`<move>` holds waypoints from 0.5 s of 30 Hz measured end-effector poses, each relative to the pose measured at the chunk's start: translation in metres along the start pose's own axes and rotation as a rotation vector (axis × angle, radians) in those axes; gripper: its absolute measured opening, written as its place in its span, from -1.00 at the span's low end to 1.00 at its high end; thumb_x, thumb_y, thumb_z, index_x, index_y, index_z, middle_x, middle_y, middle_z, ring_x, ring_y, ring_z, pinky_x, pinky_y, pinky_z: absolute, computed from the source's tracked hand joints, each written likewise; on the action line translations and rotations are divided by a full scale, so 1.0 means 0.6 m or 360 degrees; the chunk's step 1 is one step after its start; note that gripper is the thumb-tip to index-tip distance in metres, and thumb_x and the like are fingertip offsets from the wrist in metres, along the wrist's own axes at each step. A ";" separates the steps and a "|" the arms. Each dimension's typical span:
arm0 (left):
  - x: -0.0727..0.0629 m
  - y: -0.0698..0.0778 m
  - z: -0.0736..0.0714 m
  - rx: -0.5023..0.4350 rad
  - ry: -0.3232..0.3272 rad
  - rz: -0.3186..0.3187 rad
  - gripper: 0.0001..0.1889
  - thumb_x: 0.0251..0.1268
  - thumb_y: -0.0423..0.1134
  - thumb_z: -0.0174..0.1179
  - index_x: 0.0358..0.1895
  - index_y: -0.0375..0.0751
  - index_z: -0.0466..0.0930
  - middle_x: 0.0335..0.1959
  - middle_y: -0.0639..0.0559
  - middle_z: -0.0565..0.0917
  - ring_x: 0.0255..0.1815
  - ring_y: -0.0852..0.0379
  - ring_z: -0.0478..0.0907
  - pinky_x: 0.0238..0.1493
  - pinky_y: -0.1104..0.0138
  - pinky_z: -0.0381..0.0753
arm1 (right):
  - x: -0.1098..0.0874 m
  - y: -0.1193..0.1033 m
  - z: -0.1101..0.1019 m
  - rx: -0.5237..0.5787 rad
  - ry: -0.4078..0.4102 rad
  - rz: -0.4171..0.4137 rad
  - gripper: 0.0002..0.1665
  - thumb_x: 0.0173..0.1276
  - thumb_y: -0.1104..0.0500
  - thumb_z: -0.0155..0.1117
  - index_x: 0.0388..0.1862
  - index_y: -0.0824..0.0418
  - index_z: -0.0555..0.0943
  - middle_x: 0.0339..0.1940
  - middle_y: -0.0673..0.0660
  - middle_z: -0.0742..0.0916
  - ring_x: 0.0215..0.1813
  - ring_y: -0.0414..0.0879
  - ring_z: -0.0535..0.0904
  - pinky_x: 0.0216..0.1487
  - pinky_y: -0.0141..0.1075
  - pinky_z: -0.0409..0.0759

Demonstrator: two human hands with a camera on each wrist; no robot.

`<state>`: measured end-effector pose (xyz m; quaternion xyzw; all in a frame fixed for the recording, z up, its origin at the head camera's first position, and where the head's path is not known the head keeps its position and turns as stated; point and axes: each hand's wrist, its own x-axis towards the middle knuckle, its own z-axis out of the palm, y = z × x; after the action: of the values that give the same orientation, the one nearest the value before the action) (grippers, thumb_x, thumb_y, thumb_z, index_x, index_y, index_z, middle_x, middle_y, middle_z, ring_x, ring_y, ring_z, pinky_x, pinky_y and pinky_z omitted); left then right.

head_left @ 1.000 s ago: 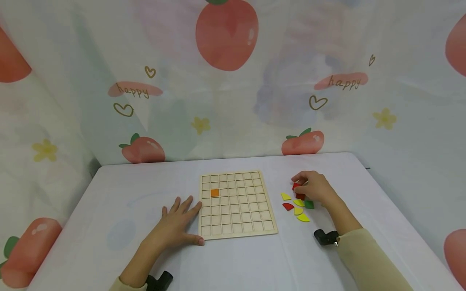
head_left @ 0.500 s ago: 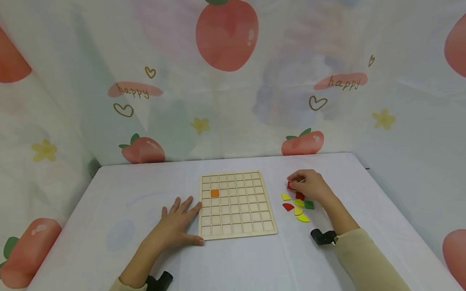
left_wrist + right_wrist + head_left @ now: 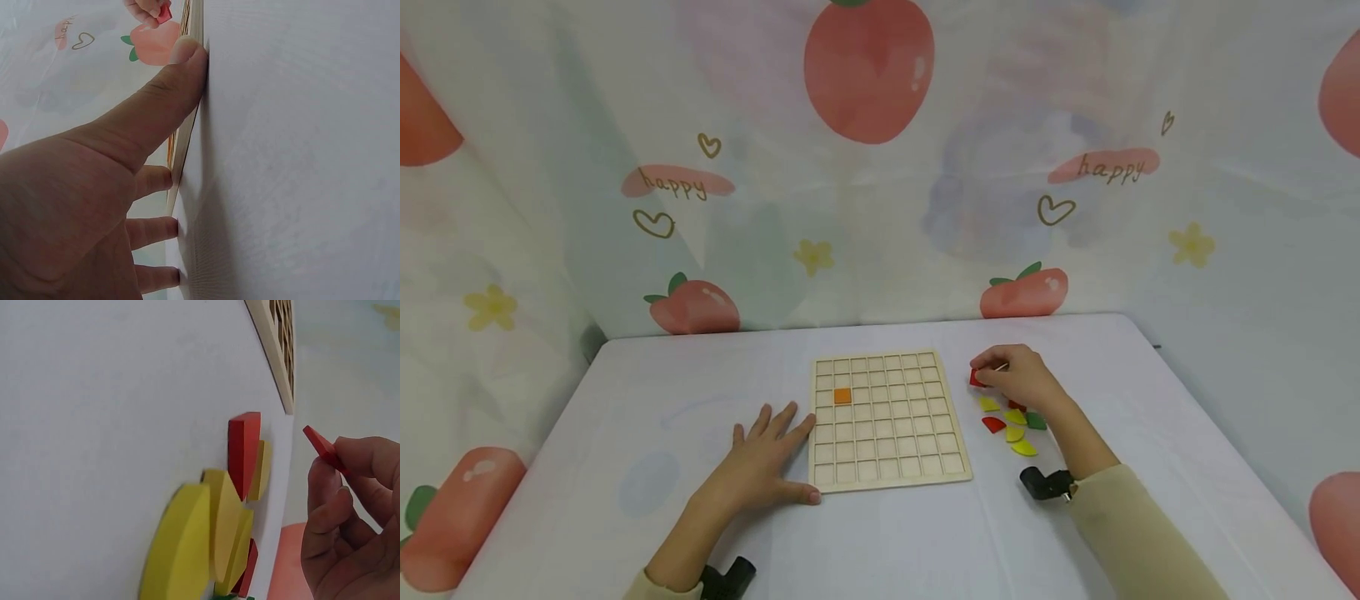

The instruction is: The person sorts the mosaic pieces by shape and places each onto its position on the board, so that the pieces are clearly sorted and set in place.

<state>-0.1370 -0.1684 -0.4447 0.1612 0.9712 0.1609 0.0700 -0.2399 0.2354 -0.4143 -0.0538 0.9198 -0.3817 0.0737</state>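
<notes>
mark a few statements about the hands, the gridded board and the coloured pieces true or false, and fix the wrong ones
1. The right hand pinches a red piece. True.

2. The left hand lies across the middle of the board. False: it is spread at the board's left edge.

3. An orange square sits in one of the board's cells. True.

4. The green piece is set in the board. False: it lies on the white table, to the right of the board.

5. Four yellow pieces show in the head view. True.

6. The pinched red piece is flat on the table. False: the right wrist view shows it held up off the table.
</notes>
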 end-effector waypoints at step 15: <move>0.000 0.001 -0.002 -0.0013 -0.0007 -0.0002 0.16 -0.24 0.43 0.44 0.53 0.03 0.27 0.58 -0.19 0.15 0.58 -0.44 -0.10 0.29 -0.54 -0.07 | 0.017 -0.045 0.037 0.0165 -0.0043 -0.0027 -0.76 0.43 0.17 0.26 0.00 0.22 0.69 -0.13 0.15 0.72 -0.21 0.09 0.63 -0.23 -0.22 0.68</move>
<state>-0.1373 -0.1682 -0.4433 0.1607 0.9705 0.1644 0.0728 -0.2446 0.1992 -0.4116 -0.0628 0.8972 -0.4286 0.0856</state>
